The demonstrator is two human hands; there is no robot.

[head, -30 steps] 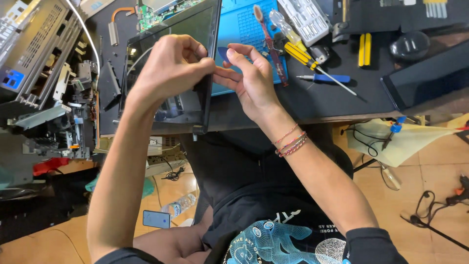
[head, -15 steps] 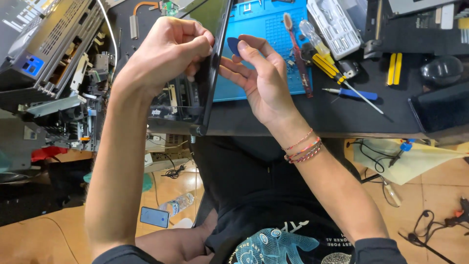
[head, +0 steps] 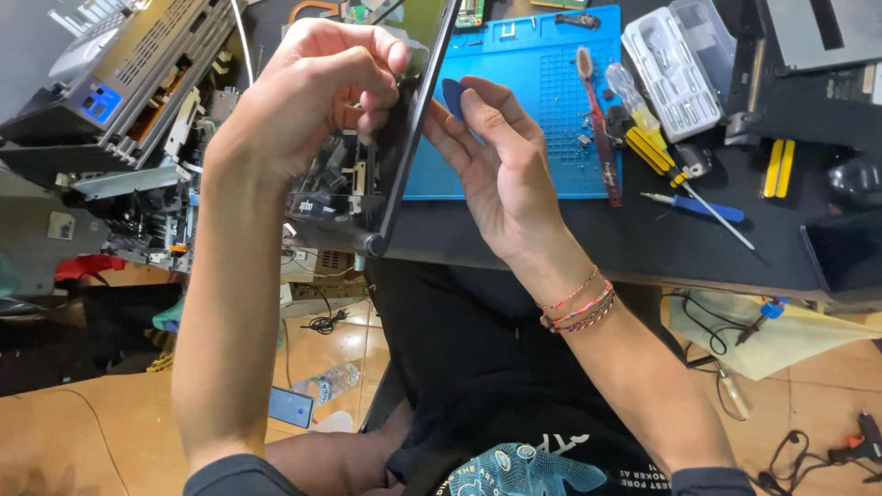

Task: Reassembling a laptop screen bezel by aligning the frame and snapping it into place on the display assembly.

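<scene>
Left hand (head: pixel 308 96) clenched on dark laptop panel (head: pixel 418 110), tilted at worktop's (head: pixel 551 239) front edge; right hand (head: pixel 501 156) pinches blue pick (head: pixel 453 98) at seam. Panel not yet separated.

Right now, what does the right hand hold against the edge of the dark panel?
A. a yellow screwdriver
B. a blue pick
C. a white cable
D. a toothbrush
B: the right hand pinches a small blue pick at the edge of the panel, while the screwdriver and toothbrush lie on the table.
</scene>
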